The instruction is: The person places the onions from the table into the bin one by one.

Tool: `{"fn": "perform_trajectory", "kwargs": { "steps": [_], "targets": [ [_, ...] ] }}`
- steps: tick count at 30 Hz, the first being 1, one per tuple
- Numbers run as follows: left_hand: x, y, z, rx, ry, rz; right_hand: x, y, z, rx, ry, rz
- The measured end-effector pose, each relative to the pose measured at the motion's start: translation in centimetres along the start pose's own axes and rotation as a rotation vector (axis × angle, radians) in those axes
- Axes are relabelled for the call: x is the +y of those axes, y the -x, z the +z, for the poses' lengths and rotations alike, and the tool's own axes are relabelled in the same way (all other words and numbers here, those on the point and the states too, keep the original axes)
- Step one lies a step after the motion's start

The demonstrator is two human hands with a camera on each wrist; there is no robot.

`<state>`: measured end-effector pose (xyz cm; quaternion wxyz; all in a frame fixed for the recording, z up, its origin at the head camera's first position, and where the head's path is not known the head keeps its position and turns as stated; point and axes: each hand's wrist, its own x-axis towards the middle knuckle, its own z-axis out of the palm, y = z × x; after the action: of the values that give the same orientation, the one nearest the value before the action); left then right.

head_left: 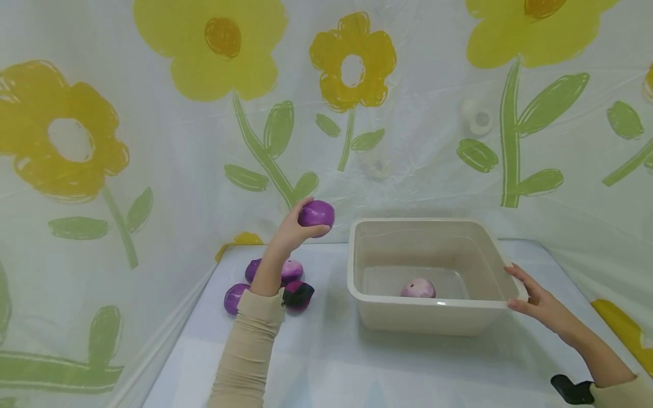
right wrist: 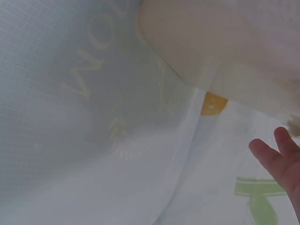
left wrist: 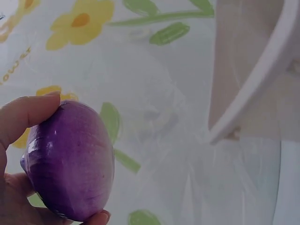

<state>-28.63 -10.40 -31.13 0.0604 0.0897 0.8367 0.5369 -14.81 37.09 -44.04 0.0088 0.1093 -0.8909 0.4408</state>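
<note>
A purple onion [head_left: 318,213] is held up by my left hand [head_left: 296,231], left of the basin and above the table. In the left wrist view, the thumb and fingers grip this glossy onion [left wrist: 72,161] from its left side. My right hand [head_left: 548,311] touches the right rim of a beige rectangular basin [head_left: 418,317], thumb and fingers spread at its front right corner. The right wrist view shows two fairly straight fingers [right wrist: 272,161] beside the basin. Inside the basin lies a pale pink-purple onion [head_left: 418,288].
Behind my left forearm, several purple vegetables [head_left: 292,271] lie on the white table [head_left: 326,351], partly hidden. One dark piece [head_left: 298,295] has a blackish-green patch. A flowered curtain [head_left: 418,170] rises behind the table and along its sides.
</note>
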Motion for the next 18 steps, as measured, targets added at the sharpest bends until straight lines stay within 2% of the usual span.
{"fn": "perform_trajectory", "kwargs": {
  "steps": [11, 18],
  "targets": [
    [2.1, -1.1, 3.8, -0.062, 0.049, 0.075, 0.0, -0.1, 0.0, -0.002, 0.008, 0.005],
    [2.7, -1.7, 6.3, -0.117, 0.07, 0.091, 0.0, -0.1, 0.0, 0.001, 0.021, 0.01]
  ]
}}
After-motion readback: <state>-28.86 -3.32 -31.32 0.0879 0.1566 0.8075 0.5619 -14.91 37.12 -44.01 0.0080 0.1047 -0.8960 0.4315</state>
